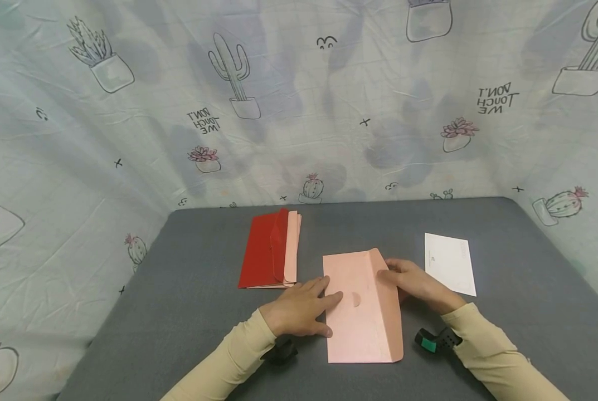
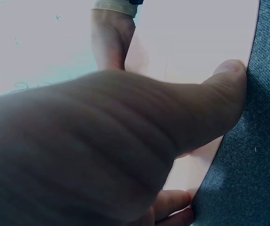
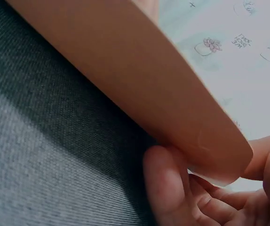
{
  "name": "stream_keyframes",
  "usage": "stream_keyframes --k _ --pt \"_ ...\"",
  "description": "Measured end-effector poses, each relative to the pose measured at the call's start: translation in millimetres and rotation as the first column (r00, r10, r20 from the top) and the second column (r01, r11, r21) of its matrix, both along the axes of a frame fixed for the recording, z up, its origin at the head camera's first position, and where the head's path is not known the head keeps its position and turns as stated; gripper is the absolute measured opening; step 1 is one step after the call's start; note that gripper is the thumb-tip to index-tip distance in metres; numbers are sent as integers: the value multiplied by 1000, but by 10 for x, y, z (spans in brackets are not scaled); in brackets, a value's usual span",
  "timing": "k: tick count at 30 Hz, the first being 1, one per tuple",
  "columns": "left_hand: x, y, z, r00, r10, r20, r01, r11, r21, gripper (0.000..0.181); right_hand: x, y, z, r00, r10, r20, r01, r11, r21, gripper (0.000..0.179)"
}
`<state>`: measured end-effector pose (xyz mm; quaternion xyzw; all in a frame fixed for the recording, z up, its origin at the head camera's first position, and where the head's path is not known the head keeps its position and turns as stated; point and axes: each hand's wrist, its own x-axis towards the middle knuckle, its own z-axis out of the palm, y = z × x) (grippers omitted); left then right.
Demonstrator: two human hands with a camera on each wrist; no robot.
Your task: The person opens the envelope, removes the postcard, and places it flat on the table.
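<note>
A pink envelope [image 1: 351, 334] lies on the dark grey table with its long flap [image 1: 390, 320] lifted along the right side. My left hand [image 1: 301, 309] rests on the envelope's left edge, fingers spread and thumb pressing near the lower part. In the left wrist view the left thumb [image 2: 224, 89] lies flat across that edge. My right hand [image 1: 419, 284] holds the flap near its upper end, thumb over the rim and fingers on the outer side. The right wrist view shows the flap [image 3: 139, 80] from its outer face, with a fingertip [image 3: 163, 179] near the fold.
A red envelope [image 1: 261, 250] with pink envelopes [image 1: 292, 245] tucked under its flap lies at the back left. On the right, beyond the right hand, lies a white card [image 1: 449, 264]. A patterned curtain [image 1: 299, 111] surrounds the table's back and sides.
</note>
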<state>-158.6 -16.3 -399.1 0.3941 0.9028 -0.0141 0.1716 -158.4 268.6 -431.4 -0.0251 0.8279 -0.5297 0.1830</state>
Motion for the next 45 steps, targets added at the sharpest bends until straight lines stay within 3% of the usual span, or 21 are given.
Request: stream_keyframes --k 24,31,35,40,42,45 --pt "-16 -11 -42 1000 9 11 -9 1000 12 78 -34 -17 -7 999 2 -35 -3 1000 -13 54" --pt "-72 -27 -33 996 40 76 -49 991 121 89 -31 -7 -2 999 -43 -24 43 999 -9 56" --pt "-135 -27 -17 986 87 143 -124 953 276 89 -27 1 -5 997 -76 -23 76 997 -4 57" --pt "-206 -8 8 946 156 284 -285 818 500 83 -23 9 19 993 -111 -37 111 994 -2 58" --pt "-230 -17 13 922 192 335 -351 778 521 80 -23 11 39 992 -118 -45 118 993 -12 57" --pt "-271 -42 1 897 233 377 -408 764 500 71 -22 13 66 992 -115 -56 113 993 -30 56"
